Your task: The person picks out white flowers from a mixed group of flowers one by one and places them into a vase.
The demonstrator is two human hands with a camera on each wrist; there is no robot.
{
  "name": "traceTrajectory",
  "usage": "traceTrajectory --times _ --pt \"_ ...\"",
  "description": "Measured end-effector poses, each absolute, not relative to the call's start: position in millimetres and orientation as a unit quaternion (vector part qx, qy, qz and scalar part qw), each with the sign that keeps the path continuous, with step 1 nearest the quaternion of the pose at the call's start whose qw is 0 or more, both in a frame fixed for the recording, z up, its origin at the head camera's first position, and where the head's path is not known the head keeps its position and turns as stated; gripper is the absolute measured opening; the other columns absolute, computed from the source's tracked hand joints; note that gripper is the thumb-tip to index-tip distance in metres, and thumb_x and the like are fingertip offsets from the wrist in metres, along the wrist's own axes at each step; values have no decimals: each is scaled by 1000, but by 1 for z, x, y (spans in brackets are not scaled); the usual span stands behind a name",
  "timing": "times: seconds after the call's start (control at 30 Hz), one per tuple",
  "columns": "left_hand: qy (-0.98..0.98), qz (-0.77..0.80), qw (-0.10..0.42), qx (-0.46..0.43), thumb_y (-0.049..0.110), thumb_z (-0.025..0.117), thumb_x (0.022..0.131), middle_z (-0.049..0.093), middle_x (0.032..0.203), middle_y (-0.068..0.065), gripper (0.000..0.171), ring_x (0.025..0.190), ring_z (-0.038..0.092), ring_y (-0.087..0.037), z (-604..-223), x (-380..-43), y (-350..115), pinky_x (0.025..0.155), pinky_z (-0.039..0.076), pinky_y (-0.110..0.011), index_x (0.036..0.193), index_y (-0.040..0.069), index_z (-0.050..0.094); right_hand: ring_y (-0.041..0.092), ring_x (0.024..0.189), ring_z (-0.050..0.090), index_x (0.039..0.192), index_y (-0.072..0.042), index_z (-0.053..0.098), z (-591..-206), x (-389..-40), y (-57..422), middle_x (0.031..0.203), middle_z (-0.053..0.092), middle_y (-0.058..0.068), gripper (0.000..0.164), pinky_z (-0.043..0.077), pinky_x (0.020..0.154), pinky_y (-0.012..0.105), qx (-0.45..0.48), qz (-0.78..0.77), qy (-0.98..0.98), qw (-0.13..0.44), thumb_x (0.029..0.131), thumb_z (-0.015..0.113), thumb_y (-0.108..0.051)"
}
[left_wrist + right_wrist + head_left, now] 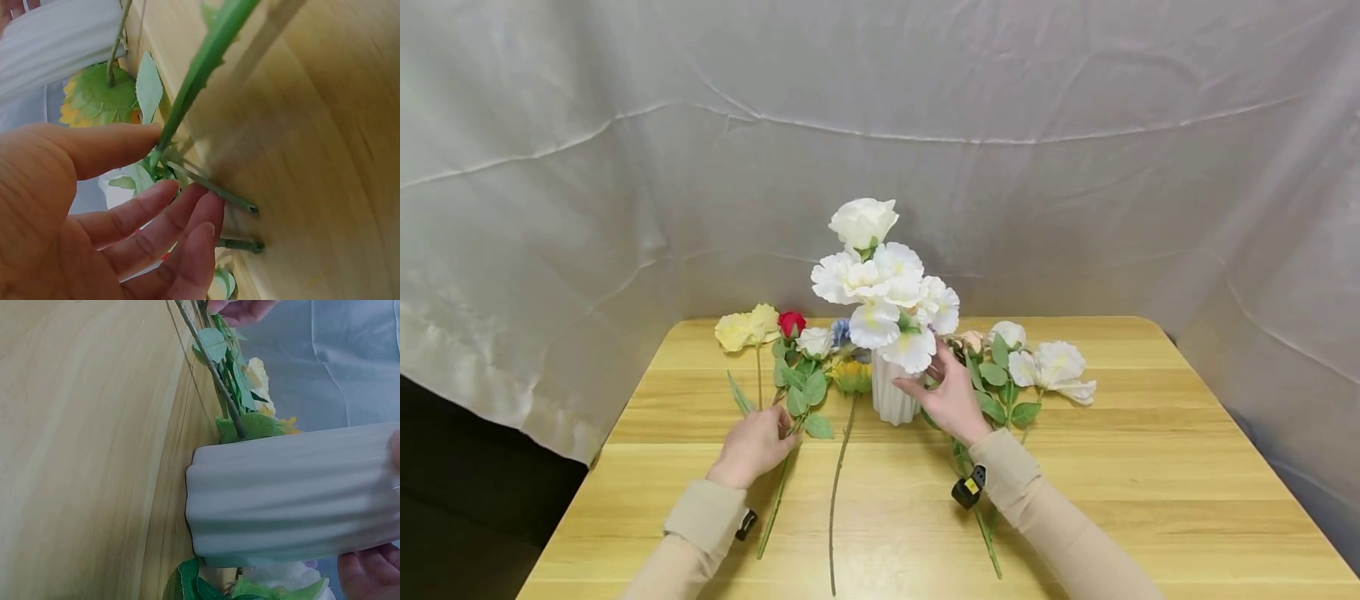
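Note:
A white ribbed vase [893,392] stands upright with a white rose [863,223] and ruffled white flowers [877,282] in it. My right hand [955,396] grips the vase near its rim, thumb and fingers on opposite sides in the right wrist view. Left of the vase, my left hand [758,446] is at the thorny green stem [203,72] of a flower on the table. Its thumb touches that stem, while a gap shows between thumb and bent fingers. Leaves and a white rose [814,342] lie just beyond this hand.
A sunflower [852,377] lies with its stem toward me. Yellow flowers [747,327], a red rose [792,323] and a blue flower [841,332] lie at the back left. White flowers [1060,368] and leafy stems lie right of the vase on the wooden table [1150,467].

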State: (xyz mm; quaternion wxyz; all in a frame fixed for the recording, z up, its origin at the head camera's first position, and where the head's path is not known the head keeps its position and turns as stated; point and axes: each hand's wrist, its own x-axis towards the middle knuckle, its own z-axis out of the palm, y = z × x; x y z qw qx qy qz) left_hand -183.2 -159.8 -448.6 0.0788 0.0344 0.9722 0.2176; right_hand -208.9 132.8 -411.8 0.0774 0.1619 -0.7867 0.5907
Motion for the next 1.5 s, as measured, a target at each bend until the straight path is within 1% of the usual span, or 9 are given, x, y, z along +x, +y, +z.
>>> traceTrajectory --times 0.13,0.23,0.37,0.47,0.57,0.73,0.9,1.13,1.5 --pt "974 210 77 39 21 74 90 67 84 -6 21 70 58 -18 -449 -185 -158 60 50 -33 99 4 67 38 136 54 157 -8 32 -411 -209 133 152 50 20 84 44 115 48 161 590 -787 74 87 78 -8" --pt "974 210 76 43 19 73 90 61 74 -3 16 64 53 -17 -450 -186 -155 55 43 -30 87 6 64 38 135 54 157 -8 31 -411 -209 133 151 51 20 85 44 115 48 159 591 -787 72 87 78 -8" --pt "971 220 78 47 17 71 90 40 59 2 33 54 38 -14 -453 -189 -154 51 29 -25 67 13 48 37 136 54 158 -10 30 -411 -208 133 151 51 19 85 44 116 47 156 592 -788 66 87 78 -8" --pt "970 227 78 50 16 71 90 33 56 3 40 52 33 -13 -455 -191 -153 50 26 -25 63 16 41 37 136 54 158 -10 30 -412 -208 133 151 51 19 86 44 116 47 156 591 -789 66 87 78 -8" --pt "968 233 83 49 16 70 91 37 58 2 34 53 36 -14 -456 -192 -155 51 28 -25 66 13 48 37 136 54 158 -10 31 -412 -209 133 151 51 18 85 44 115 47 159 590 -789 70 87 78 -8" --pt "955 275 105 35 13 68 92 53 73 -3 13 61 47 -16 -455 -192 -160 54 38 -27 86 6 60 37 136 54 157 -9 32 -412 -209 133 151 51 19 85 45 115 47 160 591 -787 71 87 78 -8" --pt "918 373 129 35 7 64 92 52 76 -3 6 64 49 -15 -451 -194 -166 55 43 -25 91 3 59 38 135 55 158 -8 29 -412 -208 134 151 51 20 87 45 115 47 161 589 -788 72 86 78 -7" --pt "853 490 179 22 12 58 98 70 90 -13 30 66 60 -13 -454 -199 -170 61 57 -25 119 -9 58 38 137 54 157 -8 32 -423 -217 136 152 50 19 85 45 115 47 159 579 -797 73 86 79 -8" --pt "788 562 250 36 14 57 101 71 87 -4 33 66 61 -3 -456 -204 -172 61 55 -13 120 -13 59 30 134 58 158 -19 31 -442 -228 141 150 54 12 91 48 112 38 164 585 -790 81 84 82 -17"
